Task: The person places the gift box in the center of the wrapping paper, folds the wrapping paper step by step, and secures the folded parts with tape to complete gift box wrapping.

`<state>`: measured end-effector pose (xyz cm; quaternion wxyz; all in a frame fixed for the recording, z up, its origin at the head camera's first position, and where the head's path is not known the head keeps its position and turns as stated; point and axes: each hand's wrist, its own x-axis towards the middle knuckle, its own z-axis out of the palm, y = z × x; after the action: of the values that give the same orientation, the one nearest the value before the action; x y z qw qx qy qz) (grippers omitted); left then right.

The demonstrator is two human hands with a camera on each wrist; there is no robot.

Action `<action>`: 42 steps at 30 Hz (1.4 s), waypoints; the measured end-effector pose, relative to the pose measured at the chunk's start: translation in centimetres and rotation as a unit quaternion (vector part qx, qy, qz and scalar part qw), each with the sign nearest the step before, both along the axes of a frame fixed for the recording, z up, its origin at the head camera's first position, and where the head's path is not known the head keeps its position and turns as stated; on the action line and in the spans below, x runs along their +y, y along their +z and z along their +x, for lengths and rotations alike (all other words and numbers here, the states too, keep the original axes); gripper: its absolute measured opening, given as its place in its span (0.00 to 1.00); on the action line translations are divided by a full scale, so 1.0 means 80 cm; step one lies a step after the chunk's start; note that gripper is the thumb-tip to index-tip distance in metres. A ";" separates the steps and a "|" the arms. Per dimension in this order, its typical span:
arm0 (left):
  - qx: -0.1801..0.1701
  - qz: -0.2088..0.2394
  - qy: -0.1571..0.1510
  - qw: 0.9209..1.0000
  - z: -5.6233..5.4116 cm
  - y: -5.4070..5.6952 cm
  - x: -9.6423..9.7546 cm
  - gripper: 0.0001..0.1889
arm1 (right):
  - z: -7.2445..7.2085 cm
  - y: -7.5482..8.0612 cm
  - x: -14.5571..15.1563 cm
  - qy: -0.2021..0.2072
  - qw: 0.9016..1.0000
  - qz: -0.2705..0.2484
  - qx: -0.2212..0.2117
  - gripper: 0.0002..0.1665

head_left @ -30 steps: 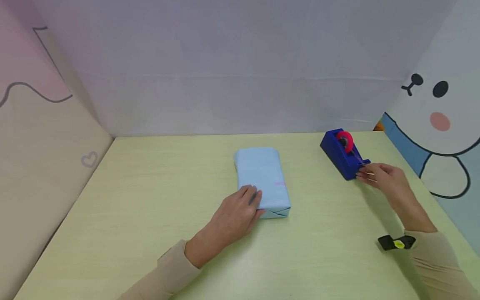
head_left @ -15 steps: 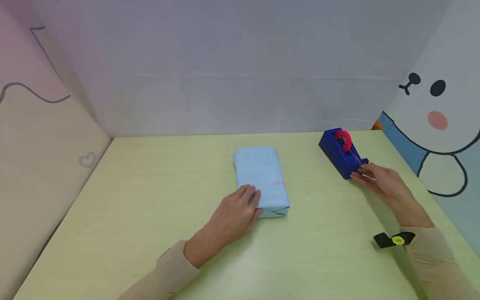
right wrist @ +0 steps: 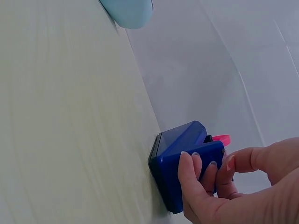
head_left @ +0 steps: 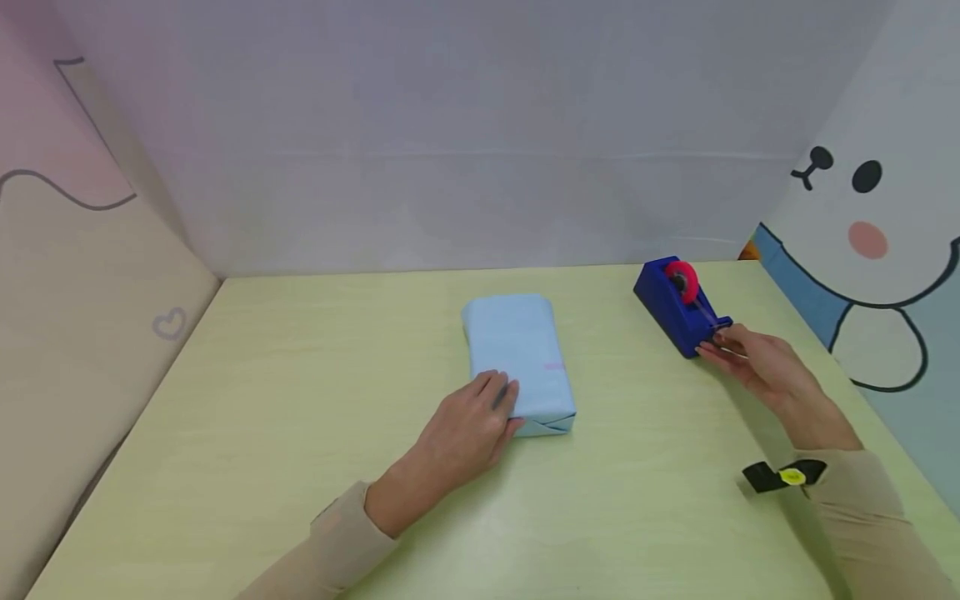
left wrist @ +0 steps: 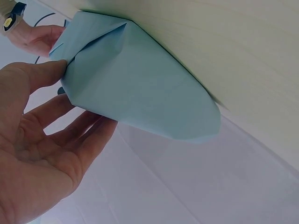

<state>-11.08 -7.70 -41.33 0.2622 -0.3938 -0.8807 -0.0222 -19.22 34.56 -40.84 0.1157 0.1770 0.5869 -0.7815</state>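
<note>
A light blue paper-wrapped package (head_left: 517, 333) lies on the table, its folded end facing me. My left hand (head_left: 461, 429) holds its near left corner, fingers on top and thumb against the end. In the left wrist view, the thumb (left wrist: 49, 74) presses beside the fold of the package (left wrist: 140, 88). To the right stands a dark blue tape dispenser (head_left: 663, 308) with a red-cored tape roll (head_left: 692, 283). At its cutter end my right hand (head_left: 776, 375) pinches the tape's end between thumb and forefinger. In the right wrist view, its other fingers lie along the dispenser (right wrist: 175, 175).
The pale yellow-green table (head_left: 300, 400) meets a grey-white back panel (head_left: 450, 167). A printed panel with a cartoon face (head_left: 885, 267) borders the right side, and a beige and pink one (head_left: 90, 317) the left. A black strap (head_left: 765, 477) hangs at the right cuff.
My right hand has shifted slightly at the cutter end, its lower fingers reaching further under the dispenser's front. The left hand stays on the package. The head view has turned slightly.
</note>
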 end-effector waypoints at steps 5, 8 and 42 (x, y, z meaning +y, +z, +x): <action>-0.004 0.001 -0.001 1.000 0.000 0.000 0.000 0.19 | 0.000 0.001 -0.001 0.003 1.000 -0.001 -0.010 0.06; -0.007 0.001 -0.003 1.000 0.001 0.000 0.000 0.19 | 0.000 0.002 -0.001 0.004 1.000 -0.017 -0.010 0.06; -0.007 -0.002 -0.001 1.000 -0.001 -0.003 0.000 0.20 | -0.001 0.003 0.000 0.005 0.998 -0.066 -0.013 0.07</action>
<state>-11.20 -7.72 -41.56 0.2552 -0.3950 -0.8822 -0.0236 -19.30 34.60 -40.60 0.1389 0.1765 0.5338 -0.8153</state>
